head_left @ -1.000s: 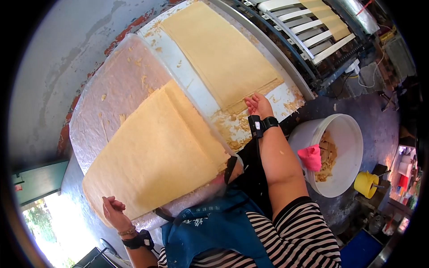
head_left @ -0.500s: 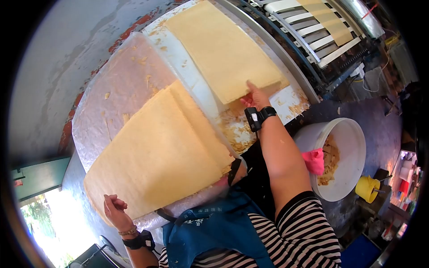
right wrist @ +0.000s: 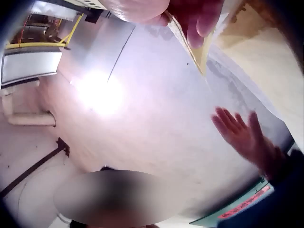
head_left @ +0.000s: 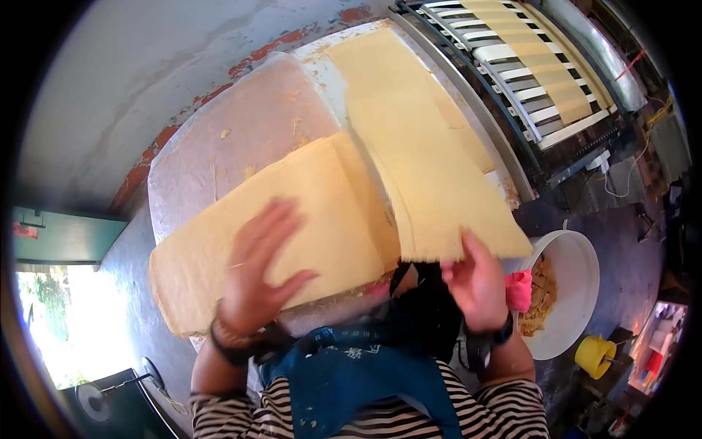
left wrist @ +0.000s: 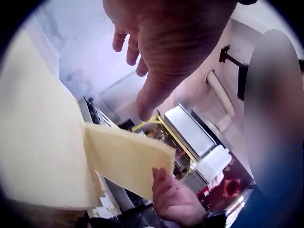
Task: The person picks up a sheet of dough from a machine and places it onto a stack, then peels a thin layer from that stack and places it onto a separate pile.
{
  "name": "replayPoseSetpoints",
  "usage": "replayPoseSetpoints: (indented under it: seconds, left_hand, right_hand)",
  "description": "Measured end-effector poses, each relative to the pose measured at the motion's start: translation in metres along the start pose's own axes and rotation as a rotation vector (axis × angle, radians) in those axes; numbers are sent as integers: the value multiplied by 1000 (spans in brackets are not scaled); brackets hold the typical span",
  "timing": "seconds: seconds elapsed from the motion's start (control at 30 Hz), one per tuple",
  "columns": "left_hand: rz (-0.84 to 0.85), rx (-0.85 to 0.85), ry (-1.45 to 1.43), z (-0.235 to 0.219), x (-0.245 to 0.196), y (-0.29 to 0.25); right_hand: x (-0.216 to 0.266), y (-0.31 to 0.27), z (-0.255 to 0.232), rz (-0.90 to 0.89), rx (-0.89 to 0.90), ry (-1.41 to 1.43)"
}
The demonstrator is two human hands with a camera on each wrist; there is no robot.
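My right hand [head_left: 477, 287] pinches the near edge of a thin pale yellow sheet [head_left: 431, 168] between thumb and fingers. In the right wrist view the folded sheet edge [right wrist: 186, 42] runs between those fingers. The sheet stretches away over a stack of like sheets [head_left: 462, 132], its near end raised. My left hand [head_left: 259, 267], blurred, is over the left stack of sheets [head_left: 333, 219] with fingers spread and nothing in it. The left wrist view shows the held sheet [left wrist: 128, 154] hanging from the right hand [left wrist: 176, 199].
Clear plastic film [head_left: 234, 146] with scraps covers the table's left part. A white bucket [head_left: 581, 285] with broken pieces and a pink cloth [head_left: 518, 291] stands at the right, near a yellow pail [head_left: 595, 356]. A slatted machine [head_left: 526, 95] carries another sheet behind.
My right hand has taken the near edge of the right stack's top sheet and drawn it toward me. The left hand has risen from the left corner and moved inward over the left stack.
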State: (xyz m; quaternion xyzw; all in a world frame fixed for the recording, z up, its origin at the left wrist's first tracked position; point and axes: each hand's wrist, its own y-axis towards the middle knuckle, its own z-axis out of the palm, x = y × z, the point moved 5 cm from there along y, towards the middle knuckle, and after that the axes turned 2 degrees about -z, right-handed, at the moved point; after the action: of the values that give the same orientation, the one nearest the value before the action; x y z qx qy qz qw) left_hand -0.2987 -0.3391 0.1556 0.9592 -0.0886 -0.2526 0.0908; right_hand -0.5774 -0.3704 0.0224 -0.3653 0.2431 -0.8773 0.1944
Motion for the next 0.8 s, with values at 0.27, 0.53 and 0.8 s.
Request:
replayPoseSetpoints:
  seconds: [0.27, 0.53, 0.8]
  left_hand:
    - [354, 395, -445, 136, -76, 51]
    - [-54, -509, -1280, -22, -12, 44]
    - [-430, -995, -1587, -151, 177, -112]
  right_hand:
    - [2, -77, -36, -67, 107, -129]
    - [9, -39, -87, -335, -40, -486]
    - [54, 34, -45, -378, 221, -289]
